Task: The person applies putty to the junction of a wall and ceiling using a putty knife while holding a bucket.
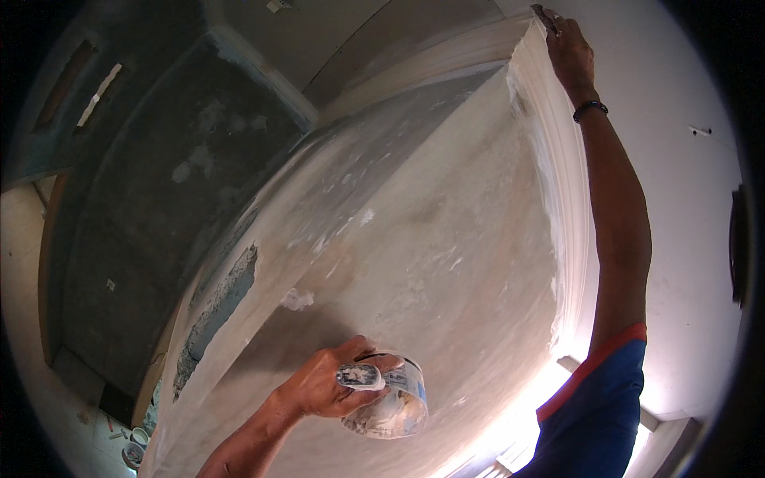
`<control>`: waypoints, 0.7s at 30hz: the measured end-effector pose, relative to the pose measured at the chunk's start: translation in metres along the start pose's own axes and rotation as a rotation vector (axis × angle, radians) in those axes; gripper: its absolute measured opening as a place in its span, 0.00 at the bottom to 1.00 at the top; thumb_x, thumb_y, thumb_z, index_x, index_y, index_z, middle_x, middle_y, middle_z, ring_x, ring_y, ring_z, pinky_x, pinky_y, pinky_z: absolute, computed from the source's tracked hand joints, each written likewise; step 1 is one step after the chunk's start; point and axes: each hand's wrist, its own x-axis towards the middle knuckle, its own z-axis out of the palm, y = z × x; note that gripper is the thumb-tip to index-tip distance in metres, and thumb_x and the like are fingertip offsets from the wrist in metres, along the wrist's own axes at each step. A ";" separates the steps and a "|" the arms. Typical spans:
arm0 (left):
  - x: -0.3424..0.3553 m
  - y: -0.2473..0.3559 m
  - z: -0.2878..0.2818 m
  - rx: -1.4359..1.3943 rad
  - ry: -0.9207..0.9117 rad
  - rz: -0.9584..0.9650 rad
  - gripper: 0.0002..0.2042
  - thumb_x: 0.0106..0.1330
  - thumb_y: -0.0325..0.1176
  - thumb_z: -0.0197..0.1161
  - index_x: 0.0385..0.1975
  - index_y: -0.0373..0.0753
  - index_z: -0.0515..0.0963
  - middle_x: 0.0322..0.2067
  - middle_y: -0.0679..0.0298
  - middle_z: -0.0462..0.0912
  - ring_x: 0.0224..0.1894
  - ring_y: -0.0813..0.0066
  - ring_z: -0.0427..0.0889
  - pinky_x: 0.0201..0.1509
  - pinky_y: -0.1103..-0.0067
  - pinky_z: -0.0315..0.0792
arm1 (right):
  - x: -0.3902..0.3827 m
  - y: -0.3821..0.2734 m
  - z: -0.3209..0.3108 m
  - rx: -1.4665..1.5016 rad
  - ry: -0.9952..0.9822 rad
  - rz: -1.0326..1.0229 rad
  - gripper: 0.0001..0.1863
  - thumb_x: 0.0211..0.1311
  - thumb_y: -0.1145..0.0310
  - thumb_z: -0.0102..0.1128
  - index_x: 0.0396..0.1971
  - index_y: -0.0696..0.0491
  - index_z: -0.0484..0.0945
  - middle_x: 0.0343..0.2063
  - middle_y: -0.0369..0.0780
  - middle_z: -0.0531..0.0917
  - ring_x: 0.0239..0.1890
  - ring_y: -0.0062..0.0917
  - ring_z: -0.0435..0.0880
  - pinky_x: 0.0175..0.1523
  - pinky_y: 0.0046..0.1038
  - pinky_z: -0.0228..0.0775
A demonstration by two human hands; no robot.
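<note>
My left hand (323,381), low in the middle, grips a round white plastic tub (390,418) smeared with putty, along with the putty-flecked handle (360,377) of a tool lying across it. My right hand (570,56) is raised to the top corner of the cream moulding (562,199) along the ceiling edge, fingers closed on a small dark object (541,16) that I cannot make out, touching the corner. Below the moulding, the plastered wall (422,223) shows white patches and streaks.
A dark grey rendered wall (143,263) with slots stands left, beside a doorway (24,263). A rough unplastered strip (215,311) runs along the near wall's left edge. Containers (134,450) sit on the floor below left. The white ceiling (669,279) spreads right; bright light enters at lower right.
</note>
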 end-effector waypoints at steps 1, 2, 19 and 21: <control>0.001 0.000 0.000 -0.012 0.006 0.003 0.22 0.63 0.48 0.68 0.55 0.47 0.81 0.45 0.53 0.81 0.47 0.54 0.83 0.51 0.64 0.81 | -0.002 0.003 0.001 0.017 0.030 -0.039 0.20 0.66 0.68 0.55 0.57 0.43 0.74 0.43 0.41 0.80 0.45 0.43 0.82 0.49 0.42 0.78; 0.001 0.001 0.000 -0.025 0.015 -0.002 0.22 0.63 0.48 0.68 0.55 0.47 0.81 0.45 0.53 0.81 0.47 0.55 0.83 0.51 0.64 0.81 | -0.001 -0.003 0.000 0.249 -0.033 0.185 0.18 0.66 0.71 0.53 0.55 0.46 0.75 0.43 0.43 0.80 0.47 0.43 0.82 0.52 0.42 0.77; 0.000 -0.001 0.001 0.023 0.037 0.023 0.21 0.61 0.47 0.69 0.54 0.48 0.82 0.43 0.53 0.82 0.47 0.56 0.83 0.51 0.65 0.80 | -0.023 0.005 0.018 -0.091 -0.044 -0.084 0.19 0.64 0.71 0.56 0.55 0.43 0.74 0.40 0.40 0.79 0.42 0.40 0.82 0.47 0.43 0.78; -0.002 0.000 0.002 0.025 0.043 0.008 0.21 0.62 0.47 0.69 0.54 0.48 0.81 0.44 0.54 0.82 0.47 0.56 0.83 0.51 0.65 0.80 | -0.041 -0.002 0.010 -0.088 -0.080 -0.044 0.19 0.64 0.70 0.57 0.55 0.44 0.75 0.42 0.40 0.80 0.46 0.38 0.83 0.50 0.41 0.78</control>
